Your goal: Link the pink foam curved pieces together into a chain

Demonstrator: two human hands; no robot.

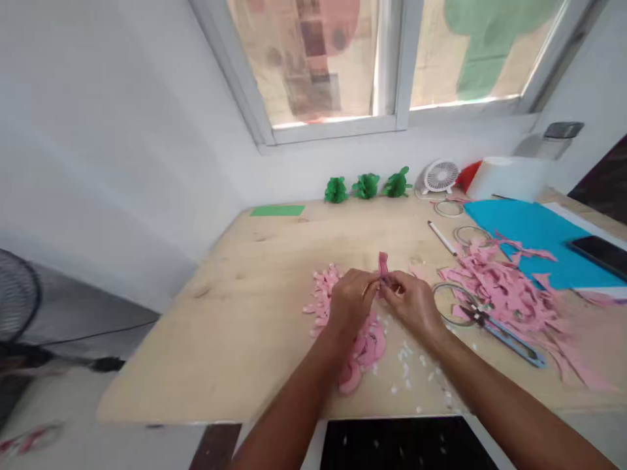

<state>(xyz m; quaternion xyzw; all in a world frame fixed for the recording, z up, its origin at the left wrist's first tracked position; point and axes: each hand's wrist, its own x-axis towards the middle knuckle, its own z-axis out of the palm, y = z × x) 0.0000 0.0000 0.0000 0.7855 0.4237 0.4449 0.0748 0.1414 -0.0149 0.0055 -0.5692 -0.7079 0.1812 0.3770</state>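
Over the middle of the wooden table, my left hand (353,294) and my right hand (410,297) meet fingertip to fingertip. Both pinch a small pink strip (383,262) whose upper end stands up between them. Its lower part is hidden by my fingers. Beneath and beside my left hand lies a pile of pink cut-out pieces (368,346), some curved, with smaller pale-tipped ones (322,290) towards the left. Small white bits (405,369) are scattered below my right hand. Pliers with blue handles (509,339) rest right of my right hand, overlapping a wire coil (443,303).
Pink scraps (509,287) heap up at the right, partly over a blue sheet (509,222). A phone (600,254), a white pen (441,238) and a small fan (439,176) are there too. Green paper figures (366,186) and a green strip (277,211) sit along the back.
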